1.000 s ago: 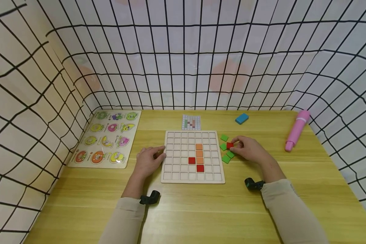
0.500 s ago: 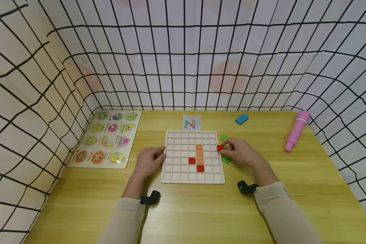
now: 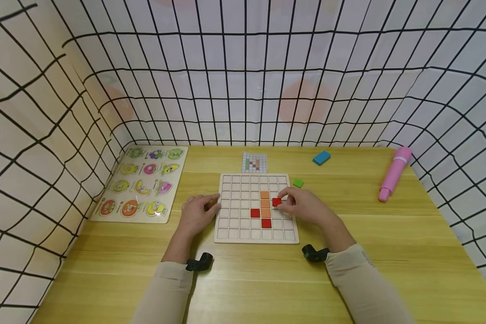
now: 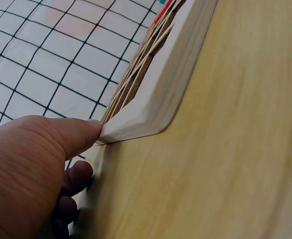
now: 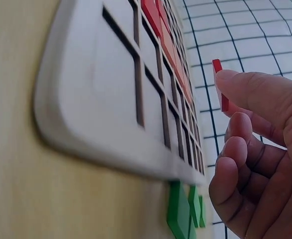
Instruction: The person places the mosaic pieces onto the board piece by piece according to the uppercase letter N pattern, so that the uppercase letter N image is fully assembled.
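My right hand [image 3: 308,207] pinches a red square tile [image 3: 276,202] between thumb and fingers. In the right wrist view the red tile [image 5: 220,85] is held on edge, raised above the grid board [image 5: 86,99]. The pale wooden grid board [image 3: 231,238] bears a column of orange tiles [image 3: 265,204], with one red tile [image 3: 255,213] to its left and another red tile [image 3: 266,223] under it. My left hand [image 3: 196,215] rests at the board's left edge, fingertips and thumb against its side; the left wrist view shows the thumb [image 4: 81,133] touching the board's rim.
Green tiles [image 5: 179,209] lie right of the board, mostly hidden by my right hand in the head view. A printed pattern card [image 3: 254,163] lies behind the board, a fruit puzzle board [image 3: 146,180] at left, a blue block [image 3: 321,157] and a pink tube [image 3: 394,174] at right.
My right hand has picked the red tile up from beside the green tiles and carried it left over the right part of the board. The left hand has stayed put.
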`<state>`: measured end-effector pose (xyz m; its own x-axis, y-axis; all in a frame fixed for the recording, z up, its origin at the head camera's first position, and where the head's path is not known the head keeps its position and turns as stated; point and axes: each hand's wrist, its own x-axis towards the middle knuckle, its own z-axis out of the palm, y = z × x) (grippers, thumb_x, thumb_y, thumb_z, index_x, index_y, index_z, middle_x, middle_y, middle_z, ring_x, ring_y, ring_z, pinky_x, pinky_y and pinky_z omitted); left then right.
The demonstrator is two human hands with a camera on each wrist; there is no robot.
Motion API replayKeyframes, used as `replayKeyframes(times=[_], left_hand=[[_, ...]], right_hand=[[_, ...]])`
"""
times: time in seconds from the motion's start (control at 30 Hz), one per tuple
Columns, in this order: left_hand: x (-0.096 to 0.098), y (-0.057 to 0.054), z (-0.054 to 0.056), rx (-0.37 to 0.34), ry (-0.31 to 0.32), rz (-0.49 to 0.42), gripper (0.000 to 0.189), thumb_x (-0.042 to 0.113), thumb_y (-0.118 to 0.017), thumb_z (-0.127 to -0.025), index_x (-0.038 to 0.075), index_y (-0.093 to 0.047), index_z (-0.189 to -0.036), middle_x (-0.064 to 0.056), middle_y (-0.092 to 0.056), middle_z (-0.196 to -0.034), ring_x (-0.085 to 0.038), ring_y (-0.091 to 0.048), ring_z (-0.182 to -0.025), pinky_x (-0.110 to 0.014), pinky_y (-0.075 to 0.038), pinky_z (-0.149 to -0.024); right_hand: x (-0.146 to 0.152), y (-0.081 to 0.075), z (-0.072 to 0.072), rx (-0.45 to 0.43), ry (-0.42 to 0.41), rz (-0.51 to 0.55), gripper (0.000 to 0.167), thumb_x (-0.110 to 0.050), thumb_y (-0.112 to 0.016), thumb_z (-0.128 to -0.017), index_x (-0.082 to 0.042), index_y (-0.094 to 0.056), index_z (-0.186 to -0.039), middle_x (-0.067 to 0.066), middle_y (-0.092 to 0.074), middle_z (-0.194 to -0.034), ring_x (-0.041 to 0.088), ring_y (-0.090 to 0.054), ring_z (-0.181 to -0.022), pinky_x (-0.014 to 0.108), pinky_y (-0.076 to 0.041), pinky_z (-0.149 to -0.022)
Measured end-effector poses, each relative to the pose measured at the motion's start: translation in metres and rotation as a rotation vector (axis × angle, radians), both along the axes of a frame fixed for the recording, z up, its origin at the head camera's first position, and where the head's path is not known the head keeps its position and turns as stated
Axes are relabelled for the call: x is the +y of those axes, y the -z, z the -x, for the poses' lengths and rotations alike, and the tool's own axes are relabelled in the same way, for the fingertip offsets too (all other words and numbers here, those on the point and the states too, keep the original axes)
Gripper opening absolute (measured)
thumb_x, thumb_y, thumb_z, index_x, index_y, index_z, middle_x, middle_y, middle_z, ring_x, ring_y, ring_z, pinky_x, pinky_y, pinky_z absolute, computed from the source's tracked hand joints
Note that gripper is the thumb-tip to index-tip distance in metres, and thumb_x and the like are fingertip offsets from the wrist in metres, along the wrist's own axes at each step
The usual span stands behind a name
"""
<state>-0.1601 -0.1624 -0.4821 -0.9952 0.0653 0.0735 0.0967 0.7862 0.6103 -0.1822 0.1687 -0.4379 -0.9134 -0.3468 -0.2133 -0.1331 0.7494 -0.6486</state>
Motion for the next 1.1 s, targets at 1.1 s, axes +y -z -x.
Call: replayKeyframes(times=[1.1], left_hand=[[0.001, -0.002, 0.000, 0.012, -0.003, -0.008, 0.039, 0.032, -0.070, -0.096, 0.021, -0.071, -0.132, -0.002, -0.059, -0.080, -0.022, -0.044, -0.084, -0.040, -0.028, -0.079]], right_hand=[[-0.085, 0.015, 0.000, 0.120, 0.001, -0.128, 0.027, -0.035, -0.071, -0.095, -0.019, -0.069, -0.117, -0.002, -0.057, -0.065, 0.015, -0.051, -0.053, 0.029, -0.040, -0.054]])
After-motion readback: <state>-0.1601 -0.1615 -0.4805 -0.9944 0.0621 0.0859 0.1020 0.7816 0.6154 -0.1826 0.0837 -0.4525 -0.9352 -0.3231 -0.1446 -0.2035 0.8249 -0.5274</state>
